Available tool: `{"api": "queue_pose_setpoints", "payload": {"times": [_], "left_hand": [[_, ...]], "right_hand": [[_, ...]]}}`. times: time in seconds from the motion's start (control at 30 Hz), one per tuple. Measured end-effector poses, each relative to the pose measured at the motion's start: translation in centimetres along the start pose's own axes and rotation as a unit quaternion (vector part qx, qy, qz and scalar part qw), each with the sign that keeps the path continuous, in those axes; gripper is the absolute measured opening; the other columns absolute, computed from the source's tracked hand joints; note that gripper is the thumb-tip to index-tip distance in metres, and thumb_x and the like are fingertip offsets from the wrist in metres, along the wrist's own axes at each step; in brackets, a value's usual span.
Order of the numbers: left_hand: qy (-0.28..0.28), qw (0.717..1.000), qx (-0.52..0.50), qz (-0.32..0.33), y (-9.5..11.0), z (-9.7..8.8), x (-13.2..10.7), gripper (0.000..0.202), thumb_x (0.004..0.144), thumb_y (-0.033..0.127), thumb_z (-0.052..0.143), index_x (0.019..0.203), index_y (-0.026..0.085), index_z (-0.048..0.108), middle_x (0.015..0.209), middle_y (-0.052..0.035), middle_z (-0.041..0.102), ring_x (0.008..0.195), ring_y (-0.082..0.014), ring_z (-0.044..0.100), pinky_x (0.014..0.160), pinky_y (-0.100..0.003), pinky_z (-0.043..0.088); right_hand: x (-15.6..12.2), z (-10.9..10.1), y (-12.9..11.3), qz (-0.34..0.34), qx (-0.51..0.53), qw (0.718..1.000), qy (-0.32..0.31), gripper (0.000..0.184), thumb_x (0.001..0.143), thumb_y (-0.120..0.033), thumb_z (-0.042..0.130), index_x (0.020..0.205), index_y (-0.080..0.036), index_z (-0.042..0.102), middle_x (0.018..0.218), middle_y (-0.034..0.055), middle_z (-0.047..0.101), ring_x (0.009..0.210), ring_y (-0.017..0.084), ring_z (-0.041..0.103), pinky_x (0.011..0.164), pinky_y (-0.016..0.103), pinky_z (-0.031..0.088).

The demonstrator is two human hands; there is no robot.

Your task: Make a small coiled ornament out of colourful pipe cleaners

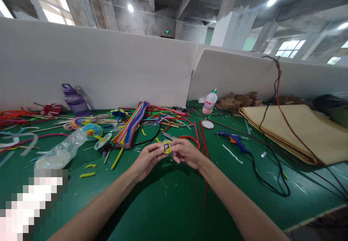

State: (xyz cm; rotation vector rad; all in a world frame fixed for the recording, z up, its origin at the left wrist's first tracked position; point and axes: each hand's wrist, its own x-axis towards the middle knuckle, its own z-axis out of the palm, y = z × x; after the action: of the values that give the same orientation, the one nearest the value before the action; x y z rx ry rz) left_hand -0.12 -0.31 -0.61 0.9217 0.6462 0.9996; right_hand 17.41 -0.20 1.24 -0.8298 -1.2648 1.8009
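Note:
Between my two hands, just above the green table, is a small round pipe-cleaner disc (166, 146) in yellow and purple with a pale centre. My left hand (148, 158) pinches its left edge, and my right hand (187, 153) grips the right edge with curled fingers. Right behind the disc lie scissors (168, 135), their handles partly hidden by my right hand. A bundle of many-coloured pipe cleaners (132, 125) rests behind and to the left. Several finished coiled pieces, among them a blue-rimmed one (92, 131), lie further left near a clear plastic bag (61, 150).
A blue glue gun (233, 139) with a black cable lies to the right. Brown paper sheets (296, 132) cover the far right, crossed by hanging wires. A purple bottle (74, 101) and a pink-filled bottle (210, 102) stand by the white partition (122, 67). Yellow scraps (87, 174) lie at left.

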Motion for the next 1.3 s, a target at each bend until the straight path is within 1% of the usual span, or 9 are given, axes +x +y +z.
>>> {"api": "queue_pose_setpoints", "payload": {"times": [0.1,0.2,0.4,0.63,0.73,0.87,0.93,1.07,1.3], "left_hand": [[0.003,1.000,-0.020,-0.001,0.0,0.2,0.0,0.009,0.073,0.019,0.066,0.079,0.012,0.068,0.087,-0.0054,0.067,0.085,-0.0150,0.060,0.087,-0.031,0.045],[0.003,0.999,-0.037,-0.009,-0.1,0.2,0.0,0.011,0.073,0.017,0.066,0.082,0.012,0.068,0.088,-0.0057,0.067,0.084,-0.0150,0.060,0.087,-0.031,0.045],[-0.017,0.997,-0.070,-0.022,-0.3,0.4,-0.2,0.010,0.074,0.016,0.065,0.082,0.012,0.068,0.092,-0.0076,0.068,0.086,-0.0158,0.061,0.089,-0.032,0.043],[-0.048,0.994,-0.098,-0.032,-0.4,0.4,-0.3,0.015,0.074,0.019,0.065,0.088,0.013,0.067,0.094,-0.0074,0.067,0.091,-0.0168,0.060,0.093,-0.033,0.039],[-0.039,0.995,-0.090,-0.021,-0.2,0.3,-0.2,0.016,0.073,0.020,0.067,0.087,0.014,0.068,0.096,-0.0071,0.067,0.091,-0.0168,0.060,0.093,-0.034,0.040],[-0.008,0.998,-0.064,0.018,0.1,0.3,-0.2,0.012,0.072,0.020,0.067,0.083,0.014,0.068,0.092,-0.0056,0.068,0.089,-0.0160,0.060,0.092,-0.034,0.041],[0.000,0.998,-0.050,0.026,0.1,0.3,-0.2,0.012,0.073,0.021,0.067,0.082,0.014,0.068,0.091,-0.0055,0.067,0.088,-0.0159,0.060,0.092,-0.034,0.041],[0.005,0.999,-0.037,0.020,0.1,0.5,-0.3,0.012,0.071,0.021,0.068,0.079,0.013,0.069,0.090,-0.0060,0.067,0.088,-0.0165,0.059,0.092,-0.035,0.041],[0.006,1.000,-0.011,0.028,0.1,0.8,-0.4,0.012,0.071,0.022,0.068,0.079,0.013,0.069,0.087,-0.0058,0.067,0.087,-0.0160,0.059,0.090,-0.033,0.042]], "right_hand": [[0.1,0.3,0.2,-0.030,0.005,0.999,0.016,0.014,0.070,-0.025,0.060,0.069,-0.015,0.051,0.048,-0.0061,0.050,0.034,0.005,0.046,0.034,0.016,0.019],[0.1,0.6,0.3,-0.045,0.001,0.998,0.034,0.014,0.069,-0.026,0.061,0.069,-0.015,0.052,0.048,-0.0069,0.050,0.032,0.005,0.046,0.032,0.016,0.018],[0.3,0.8,0.7,-0.072,0.022,0.996,0.056,0.011,0.066,-0.022,0.059,0.065,-0.016,0.050,0.041,-0.0090,0.043,0.027,0.003,0.036,0.029,0.015,0.022],[0.2,0.5,0.9,-0.080,0.018,0.997,0.014,0.012,0.067,-0.023,0.059,0.067,-0.016,0.050,0.046,-0.0085,0.042,0.030,0.003,0.036,0.029,0.015,0.024],[0.0,0.4,0.5,-0.079,-0.003,0.997,-0.005,0.011,0.070,-0.024,0.057,0.072,-0.016,0.050,0.045,-0.0077,0.046,0.031,0.005,0.042,0.032,0.015,0.027],[-0.2,0.5,-0.2,-0.094,-0.046,0.994,-0.015,0.015,0.071,-0.024,0.058,0.081,-0.016,0.050,0.053,-0.0048,0.055,0.042,0.009,0.054,0.037,0.016,0.034],[-0.2,0.7,-0.4,-0.104,-0.071,0.992,0.005,0.015,0.071,-0.025,0.058,0.081,-0.017,0.050,0.053,-0.0051,0.055,0.041,0.009,0.053,0.037,0.016,0.033],[-0.3,0.9,-0.3,-0.114,-0.106,0.987,0.036,0.012,0.071,-0.023,0.057,0.077,-0.017,0.050,0.047,-0.0073,0.051,0.035,0.005,0.045,0.036,0.016,0.027],[-0.2,1.0,0.0,-0.130,-0.096,0.986,0.049,0.009,0.068,-0.021,0.055,0.072,-0.016,0.049,0.051,-0.0078,0.047,0.035,0.004,0.043,0.037,0.017,0.029]]}}
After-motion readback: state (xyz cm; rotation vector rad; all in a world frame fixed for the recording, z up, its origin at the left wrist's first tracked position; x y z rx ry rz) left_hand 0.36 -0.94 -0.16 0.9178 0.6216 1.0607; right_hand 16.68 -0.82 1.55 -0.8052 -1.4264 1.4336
